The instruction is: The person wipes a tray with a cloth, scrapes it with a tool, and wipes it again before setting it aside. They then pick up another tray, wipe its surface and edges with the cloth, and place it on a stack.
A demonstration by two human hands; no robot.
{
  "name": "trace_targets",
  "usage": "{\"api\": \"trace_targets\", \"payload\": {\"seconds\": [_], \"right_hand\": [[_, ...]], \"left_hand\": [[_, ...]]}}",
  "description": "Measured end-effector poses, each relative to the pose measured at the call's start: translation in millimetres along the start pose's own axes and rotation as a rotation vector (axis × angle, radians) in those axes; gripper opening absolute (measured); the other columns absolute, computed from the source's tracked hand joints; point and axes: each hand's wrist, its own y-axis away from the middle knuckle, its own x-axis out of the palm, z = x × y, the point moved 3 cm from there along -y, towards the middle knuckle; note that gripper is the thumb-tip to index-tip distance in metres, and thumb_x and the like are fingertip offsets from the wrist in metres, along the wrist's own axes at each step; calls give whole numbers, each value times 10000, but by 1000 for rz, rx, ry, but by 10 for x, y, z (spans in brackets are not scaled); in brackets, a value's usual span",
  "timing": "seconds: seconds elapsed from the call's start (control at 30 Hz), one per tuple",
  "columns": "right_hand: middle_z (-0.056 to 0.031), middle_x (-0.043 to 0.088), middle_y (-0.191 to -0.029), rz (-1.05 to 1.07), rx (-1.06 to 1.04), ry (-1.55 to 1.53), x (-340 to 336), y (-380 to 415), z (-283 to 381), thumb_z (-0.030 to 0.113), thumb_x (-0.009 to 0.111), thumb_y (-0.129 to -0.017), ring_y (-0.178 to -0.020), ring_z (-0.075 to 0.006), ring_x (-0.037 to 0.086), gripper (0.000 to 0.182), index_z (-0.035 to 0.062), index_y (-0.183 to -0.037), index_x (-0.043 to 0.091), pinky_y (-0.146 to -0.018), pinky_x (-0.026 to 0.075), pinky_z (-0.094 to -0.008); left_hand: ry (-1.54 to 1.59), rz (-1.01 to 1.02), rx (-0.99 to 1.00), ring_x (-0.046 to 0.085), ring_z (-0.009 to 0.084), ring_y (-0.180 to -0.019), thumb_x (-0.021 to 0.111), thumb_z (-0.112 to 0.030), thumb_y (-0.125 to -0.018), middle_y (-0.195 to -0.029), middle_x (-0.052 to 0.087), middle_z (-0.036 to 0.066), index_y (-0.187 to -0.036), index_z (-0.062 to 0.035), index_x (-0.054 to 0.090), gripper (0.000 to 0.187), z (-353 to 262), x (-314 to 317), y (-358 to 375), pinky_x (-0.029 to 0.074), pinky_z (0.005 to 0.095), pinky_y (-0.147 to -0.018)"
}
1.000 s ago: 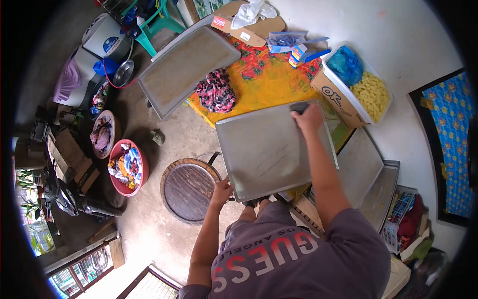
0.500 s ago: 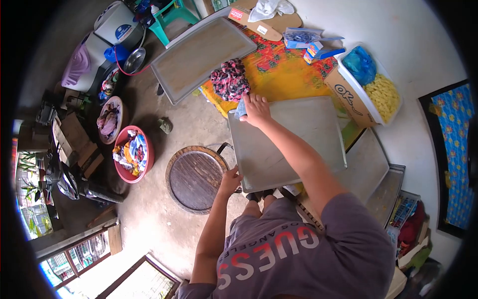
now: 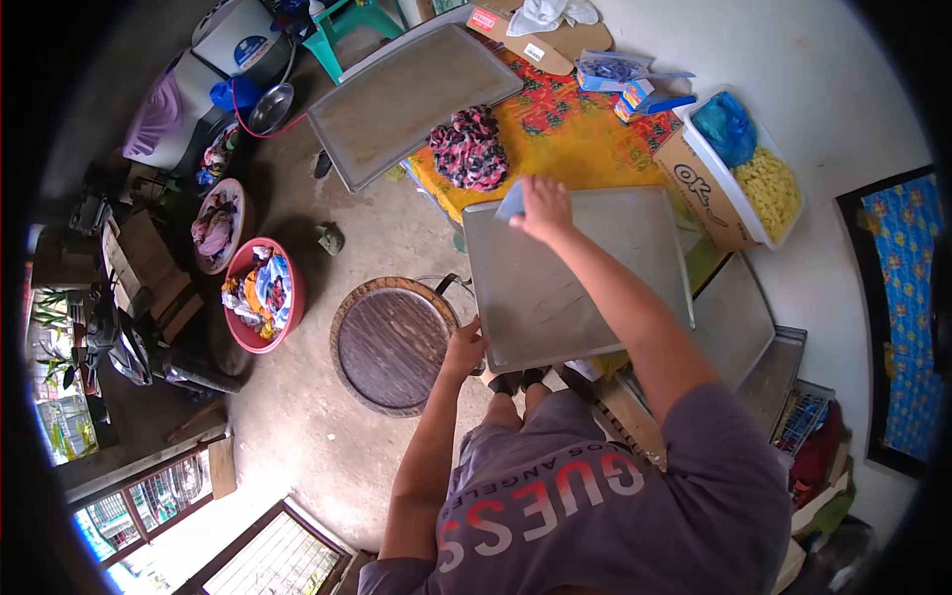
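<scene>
- Flat metal baking tray (image 3: 540, 297), grey, rectangular, with a narrow rim and a few dark streaks on its face. Location: in front of the person, its far edge by the near side of the bench (image 3: 585, 159), its near edge above the feet; support beneath hidden.
- Handling, by judgement: stiff, thin sheet metal, of moderate weight but awkward for its breadth; smooth face probably slippery if wet; more apt to dent or bend at a corner than to break.
- Place of hold, by judgement: the rim, at two opposite edges for lifting; one near corner suffices for steadying.
- Left hand (image 3: 464, 349): closed on the tray's left edge, close to the near corner; fingers under the metal not visible.
- Right hand (image 3: 544, 208): palm down at the far left part of the tray, fingers bent over a blue-grey pad (image 3: 511, 202); cloth or sponge, cannot tell.
- Bunched pink-and-black cloth (image 3: 469, 147): on the bench's yellow covering, near the right hand.
- Second metal tray (image 3: 416, 99): beyond, at the bench's left end, overhanging the floor.
- White tub (image 3: 781, 210): right of the bench, with yellow pieces and a blue plastic bag, beside a printed cardboard box (image 3: 702, 193).
- Round wooden board (image 3: 394, 345): low, left of the left hand.
</scene>
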Motion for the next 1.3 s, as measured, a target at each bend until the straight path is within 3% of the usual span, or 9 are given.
{"api": "trace_targets", "payload": {"seconds": [0.07,0.2,0.33,0.57,0.77,0.9,1.0,1.17,1.3], "right_hand": [[-122,524,-1185,34,129,-79,-18,-83,-56,408,812,-654,-1162,-277,495,779,100,-1255,424,-964,355,-404],[-114,552,-1186,112,-187,30,101,339,305,414,832,-616,-1115,-275,540,781,95,-1221,454,-954,390,-413],[-114,569,-1165,-40,155,-109,-18,172,-123,399,821,-623,-1102,-294,543,774,92,-1230,451,-917,407,-441],[-144,577,-1173,-18,-67,-98,191,940,226,424,836,-604,-1082,-317,560,832,75,-1251,446,-913,420,-450],[-154,593,-1104,31,408,-224,12,1051,-192,398,850,-585,-1026,-333,580,800,37,-1192,475,-879,446,-447],[-182,570,-1134,-200,220,-224,335,1680,424,453,825,-627,-1033,-384,577,857,21,-1255,433,-874,470,-452],[-181,542,-1215,-50,441,-514,270,1835,33,439,844,-604,-1110,-375,538,956,4,-1319,383,-914,441,-478],[-217,535,-1214,-182,730,-283,75,2290,-940,448,850,-595,-1121,-386,533,978,-27,-1308,379,-917,449,-465],[-232,526,-1226,-158,689,-314,206,2518,-611,455,851,-594,-1125,-376,534,992,-40,-1309,373,-919,449,-460]], "left_hand": [[-31,-8,61,582,114,-570,637,-109,-800,-637,628,119,-1310,2,524,535,135,-2,-54,470,305,-556],[-57,1,38,582,114,-567,628,-109,-805,-629,617,113,-1324,-19,517,538,180,8,-101,470,305,-550],[50,24,-8,597,129,-576,600,-82,-819,-665,618,108,-1336,-34,510,527,193,24,-82,496,304,-497],[73,37,-50,583,109,-579,558,-52,-869,-787,624,53,-1364,-104,512,500,-37,133,-173,511,263,-440],[215,109,-107,587,130,-571,535,-14,-826,-776,620,66,-1362,-72,504,540,-62,159,-277,505,273,-406],[307,177,-236,597,143,-585,486,-63,-874,-839,640,72,-1413,-80,439,541,-80,115,-248,522,289,-473],[279,218,-267,632,175,-666,425,-135,-933,-954,661,94,-1486,-64,282,575,-85,-14,-208,521,301,-579],[328,261,-347,623,168,-743,425,-282,-969,-1049,665,95,-1461,-74,344,540,-108,-47,87,508,316,-646],[303,325,-312,586,151,-922,389,-447,-989,-1145,656,85,-1446,-101,375,574,-134,5,254,434,324,-815]]}}
